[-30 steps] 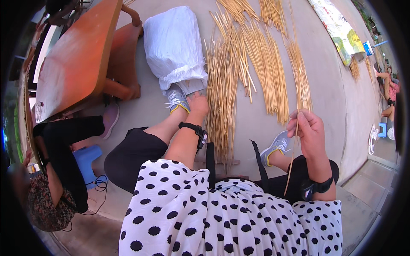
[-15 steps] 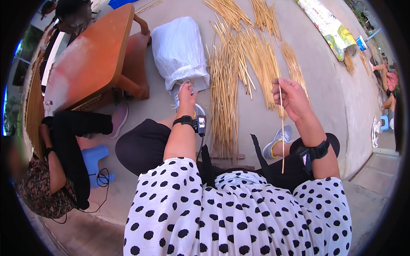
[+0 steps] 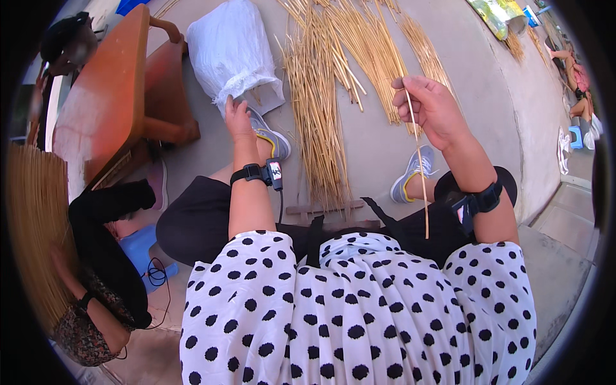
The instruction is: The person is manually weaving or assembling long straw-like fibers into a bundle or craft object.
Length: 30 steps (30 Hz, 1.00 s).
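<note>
My left hand (image 3: 239,119) is open, fingers apart and raised at the loose mouth of a white woven sack (image 3: 228,51), above my sneaker. My right hand (image 3: 423,106) pinches a single long, thin straw-coloured stalk (image 3: 423,192) near its upper end, the stalk hanging down over my dark-clad lap. Between and beyond my hands, loose bundles of similar stalks (image 3: 317,122) lie side by side on the concrete floor, with further bundles (image 3: 362,48) farther off. A short wooden piece (image 3: 305,210) shows under the nearest bundle's lower ends.
An orange wooden table (image 3: 102,96) stands at the left; a co-worker beside it holds a dense sheaf (image 3: 35,231) near a blue stool (image 3: 138,250). Another person's head (image 3: 67,45) is at upper left. More people (image 3: 581,83) sit at far right, past a yellow-green sack (image 3: 491,16).
My left hand has risen from beside my shoe to the sack's mouth. My right hand, stalk still held, has moved up and left. The co-worker's sheaf has swung further into view.
</note>
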### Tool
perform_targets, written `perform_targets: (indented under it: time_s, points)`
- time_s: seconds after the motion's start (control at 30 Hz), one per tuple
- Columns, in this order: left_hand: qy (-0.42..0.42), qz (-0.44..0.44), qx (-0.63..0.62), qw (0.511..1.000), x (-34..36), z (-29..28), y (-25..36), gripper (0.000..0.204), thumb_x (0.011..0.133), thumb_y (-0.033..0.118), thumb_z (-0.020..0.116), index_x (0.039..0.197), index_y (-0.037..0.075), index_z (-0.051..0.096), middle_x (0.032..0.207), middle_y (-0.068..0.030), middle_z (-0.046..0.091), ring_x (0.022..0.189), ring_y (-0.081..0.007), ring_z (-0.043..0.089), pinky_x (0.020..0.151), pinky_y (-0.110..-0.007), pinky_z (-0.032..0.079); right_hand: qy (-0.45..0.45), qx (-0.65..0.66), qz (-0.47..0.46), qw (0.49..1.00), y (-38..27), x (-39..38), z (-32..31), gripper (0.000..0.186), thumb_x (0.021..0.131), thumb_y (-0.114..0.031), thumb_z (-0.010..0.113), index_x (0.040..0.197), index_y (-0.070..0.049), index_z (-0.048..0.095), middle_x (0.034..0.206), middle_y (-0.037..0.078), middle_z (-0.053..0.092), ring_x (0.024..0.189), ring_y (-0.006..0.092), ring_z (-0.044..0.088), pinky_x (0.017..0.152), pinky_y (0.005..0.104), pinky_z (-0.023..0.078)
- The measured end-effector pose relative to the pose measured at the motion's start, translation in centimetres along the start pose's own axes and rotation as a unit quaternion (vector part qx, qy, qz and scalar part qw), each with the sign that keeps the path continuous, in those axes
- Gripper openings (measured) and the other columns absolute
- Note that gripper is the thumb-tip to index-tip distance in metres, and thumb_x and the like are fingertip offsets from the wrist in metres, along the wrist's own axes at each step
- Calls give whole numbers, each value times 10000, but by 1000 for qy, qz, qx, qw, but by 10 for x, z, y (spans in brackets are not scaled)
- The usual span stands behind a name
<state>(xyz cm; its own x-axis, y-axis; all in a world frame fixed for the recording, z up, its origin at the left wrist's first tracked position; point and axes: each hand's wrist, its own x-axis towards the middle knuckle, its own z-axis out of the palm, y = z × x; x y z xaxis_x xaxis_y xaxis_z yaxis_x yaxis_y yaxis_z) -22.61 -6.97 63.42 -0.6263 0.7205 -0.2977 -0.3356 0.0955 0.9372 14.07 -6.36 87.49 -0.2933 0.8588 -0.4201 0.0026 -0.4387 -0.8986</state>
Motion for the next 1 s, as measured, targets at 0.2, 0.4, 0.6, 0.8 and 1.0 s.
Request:
perform_targets:
  time_s: [0.2,0.4,0.6,0.8,1.0]
  points:
    - [27,232,179,956,75,-55,431,545,706,3,560,1239,20,446,1190,-140,474,1094,-233,463,896,-311,393,-27,-5,-22,999,-380,-39,279,260,907,-243,470,976,-15,575,737,31,596,611,88,554,579,216,459]
    - [-221,223,669,673,164,-53,636,277,735,44,546,1011,68,561,1143,-118,494,1086,-261,475,874,-373,417,-2,48,8,999,-609,6,413,261,910,-233,470,960,-2,580,715,38,597,582,90,550,565,213,453]
    - [-351,188,808,434,355,-18,512,217,785,112,500,977,116,600,1054,-78,495,1104,-224,447,846,-440,410,-15,64,-5,998,-543,210,385,257,912,-226,478,952,8,576,716,51,599,576,98,559,537,211,449]
    - [-412,210,789,403,413,-48,440,177,764,89,496,881,93,630,976,-74,550,1005,-241,520,817,-398,431,-1,45,-3,999,-488,257,400,256,913,-222,475,945,11,577,716,49,600,579,104,562,541,210,453]
    - [-505,297,763,271,306,42,432,156,751,83,510,831,91,645,868,-57,588,913,-241,565,798,-391,438,-7,41,-13,999,-507,189,282,261,917,-220,469,949,12,583,717,49,600,585,102,562,545,213,457]
